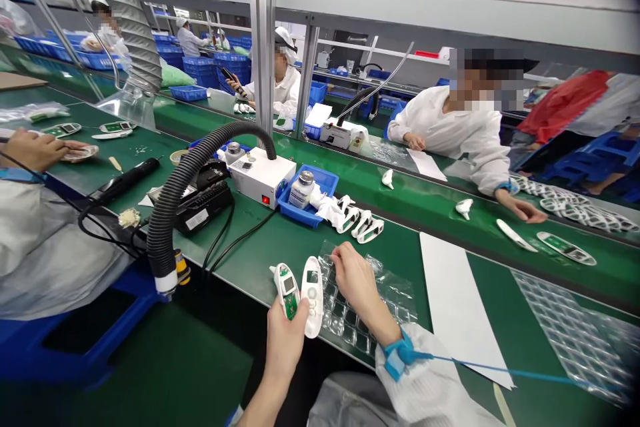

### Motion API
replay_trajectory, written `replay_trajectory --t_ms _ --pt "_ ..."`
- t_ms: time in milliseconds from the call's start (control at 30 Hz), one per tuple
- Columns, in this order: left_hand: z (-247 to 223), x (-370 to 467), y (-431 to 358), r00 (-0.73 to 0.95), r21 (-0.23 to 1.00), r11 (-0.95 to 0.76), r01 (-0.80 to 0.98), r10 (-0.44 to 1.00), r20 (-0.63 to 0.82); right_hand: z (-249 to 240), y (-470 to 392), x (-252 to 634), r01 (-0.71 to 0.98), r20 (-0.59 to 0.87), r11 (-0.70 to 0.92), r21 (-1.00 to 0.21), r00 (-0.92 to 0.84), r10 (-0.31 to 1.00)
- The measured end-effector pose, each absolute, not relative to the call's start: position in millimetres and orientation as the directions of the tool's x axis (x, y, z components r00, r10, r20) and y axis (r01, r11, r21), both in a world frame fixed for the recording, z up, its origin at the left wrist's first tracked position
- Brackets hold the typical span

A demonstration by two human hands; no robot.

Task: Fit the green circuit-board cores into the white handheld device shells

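Note:
My left hand (286,330) is closed around two halves of a white ear thermometer. One is the back housing (286,290), with a green circuit board and a small screen in it. The other is a white cover shell (313,300) with a window and round openings, held upright beside it. Over a clear plastic blister tray (345,320), my right hand (356,280) has its fingertips pinched together; whatever is between them is too small or hidden to make out. A blue wrist strap (399,355) circles my right wrist.
Behind my hands lie several white housings (370,230), a blue bin (323,180) with a metal-topped bottle (302,190), and a white fume extractor (263,177). Its black hose (167,213) arches down at left. White paper (460,300) lies right. Co-workers sit left and across the belt (400,193).

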State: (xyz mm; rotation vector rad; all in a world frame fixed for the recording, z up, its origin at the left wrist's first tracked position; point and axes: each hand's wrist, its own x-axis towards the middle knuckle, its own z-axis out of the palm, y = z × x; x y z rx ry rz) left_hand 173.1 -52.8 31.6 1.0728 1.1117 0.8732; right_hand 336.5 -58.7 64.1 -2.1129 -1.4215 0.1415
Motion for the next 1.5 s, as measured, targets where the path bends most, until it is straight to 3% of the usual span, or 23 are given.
replay_trajectory --t_ms 200,333,733,1200,1500 --pt "48 164 -57 0.222 0.978 0.202 0.058 0.952 -0.21 92 -68 336 0.722 0.266 -0.143 -0.677 0.421 0.867" --pt "57 161 -62 0.236 0.98 0.146 0.136 0.956 -0.175 110 -87 323 0.613 0.224 -0.011 -0.79 0.306 0.925" --pt "61 172 -76 0.277 0.973 0.084 0.213 0.95 -0.142 103 -103 321 0.72 0.196 -0.049 -0.692 0.253 0.947" --pt "57 175 -78 0.303 0.964 0.058 0.259 0.943 -0.138 98 -105 325 0.658 0.176 -0.055 -0.751 0.28 0.944" --pt "63 172 -80 0.314 0.97 0.091 0.224 0.936 -0.16 89 -110 314 0.437 0.018 -0.158 -0.885 0.372 0.928"
